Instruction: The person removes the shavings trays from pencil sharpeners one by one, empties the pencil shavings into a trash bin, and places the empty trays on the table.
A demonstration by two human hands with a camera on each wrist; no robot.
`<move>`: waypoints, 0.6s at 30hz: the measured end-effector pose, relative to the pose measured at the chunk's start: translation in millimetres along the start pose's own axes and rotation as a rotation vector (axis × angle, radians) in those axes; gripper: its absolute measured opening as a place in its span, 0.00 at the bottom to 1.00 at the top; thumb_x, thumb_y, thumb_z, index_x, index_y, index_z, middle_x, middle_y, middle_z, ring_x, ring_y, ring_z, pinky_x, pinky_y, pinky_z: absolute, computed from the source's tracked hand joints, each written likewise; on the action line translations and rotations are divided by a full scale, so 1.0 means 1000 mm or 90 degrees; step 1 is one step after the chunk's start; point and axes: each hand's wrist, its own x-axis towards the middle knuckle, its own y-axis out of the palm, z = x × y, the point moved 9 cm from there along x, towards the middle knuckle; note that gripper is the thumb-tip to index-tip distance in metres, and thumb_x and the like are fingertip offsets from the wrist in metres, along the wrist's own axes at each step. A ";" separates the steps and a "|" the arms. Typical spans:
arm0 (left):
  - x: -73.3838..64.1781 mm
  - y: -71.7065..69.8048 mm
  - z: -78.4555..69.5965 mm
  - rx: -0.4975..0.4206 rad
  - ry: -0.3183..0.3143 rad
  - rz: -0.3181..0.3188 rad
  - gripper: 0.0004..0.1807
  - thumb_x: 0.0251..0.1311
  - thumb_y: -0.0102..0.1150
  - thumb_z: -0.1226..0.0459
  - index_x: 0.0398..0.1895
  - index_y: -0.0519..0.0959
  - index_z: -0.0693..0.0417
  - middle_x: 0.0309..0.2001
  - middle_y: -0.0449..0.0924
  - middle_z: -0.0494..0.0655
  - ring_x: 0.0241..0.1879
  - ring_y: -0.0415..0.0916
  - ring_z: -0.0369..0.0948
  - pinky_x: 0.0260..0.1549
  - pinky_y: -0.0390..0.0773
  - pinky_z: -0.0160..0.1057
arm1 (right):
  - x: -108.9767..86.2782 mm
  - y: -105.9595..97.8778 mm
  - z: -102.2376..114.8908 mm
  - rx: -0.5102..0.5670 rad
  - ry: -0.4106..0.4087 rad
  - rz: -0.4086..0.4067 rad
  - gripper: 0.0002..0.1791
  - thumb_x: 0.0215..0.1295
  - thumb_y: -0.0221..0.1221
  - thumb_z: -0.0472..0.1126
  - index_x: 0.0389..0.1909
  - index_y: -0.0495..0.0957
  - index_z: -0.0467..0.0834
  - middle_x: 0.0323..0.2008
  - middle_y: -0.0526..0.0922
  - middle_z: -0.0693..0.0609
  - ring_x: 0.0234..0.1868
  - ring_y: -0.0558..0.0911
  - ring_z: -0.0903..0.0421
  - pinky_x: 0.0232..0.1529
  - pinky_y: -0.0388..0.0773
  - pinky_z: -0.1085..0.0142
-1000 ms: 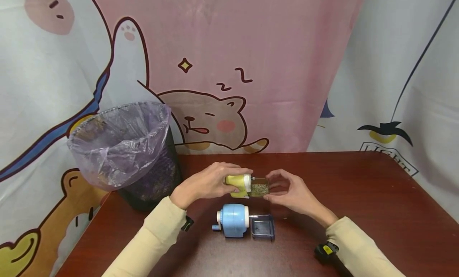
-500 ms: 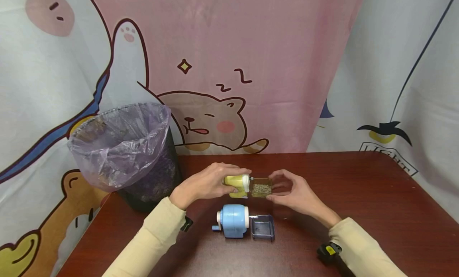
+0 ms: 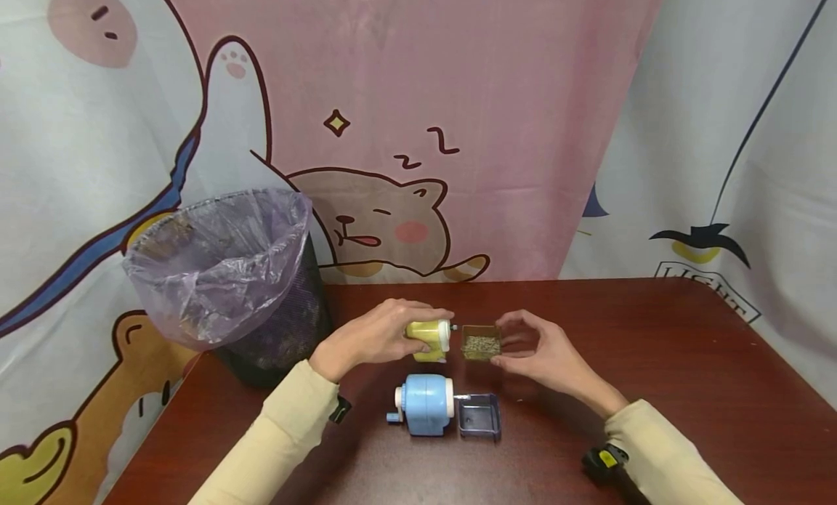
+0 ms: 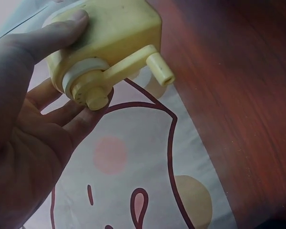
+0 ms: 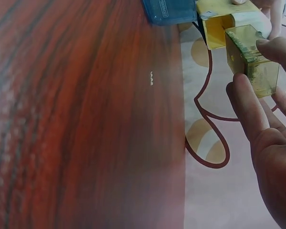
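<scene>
My left hand point(image 3: 375, 334) grips a yellow crank pencil sharpener point(image 3: 428, 338), thumb on one side and fingers on the other. Its crank handle point(image 4: 159, 69) faces the wrist in the left wrist view. Between thumb and fingers, my right hand point(image 3: 546, 352) pinches a clear yellowish shavings drawer point(image 3: 482, 344) that holds pencil shavings. A narrow gap parts the drawer from the sharpener body, whose opening point(image 5: 218, 31) shows in the right wrist view. Nearer me on the table stands a blue crank pencil sharpener point(image 3: 426, 405), its dark see-through drawer point(image 3: 479, 416) pulled out to the right.
A dark mesh trash bin point(image 3: 288, 330) lined with a purple plastic bag point(image 3: 216, 265) stands at the table's left. The reddish-brown table point(image 3: 686, 389) meets a cartoon-printed cloth point(image 3: 510, 127) at the back. A small white speck point(image 5: 151, 78) lies on the tabletop.
My right hand has drawn the shavings drawer rightward out of the yellow sharpener, and a gap has opened between them. The left hand has shifted slightly left. The blue sharpener has stayed put.
</scene>
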 end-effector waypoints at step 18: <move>-0.001 0.021 0.018 -0.005 -0.036 0.037 0.30 0.63 0.70 0.64 0.69 0.76 0.48 0.63 0.82 0.45 0.52 0.82 0.37 0.53 0.82 0.39 | -0.004 -0.014 -0.005 -0.030 0.003 -0.026 0.32 0.53 0.77 0.36 0.57 0.75 0.36 0.51 0.84 0.38 0.47 0.88 0.59 0.43 0.86 0.66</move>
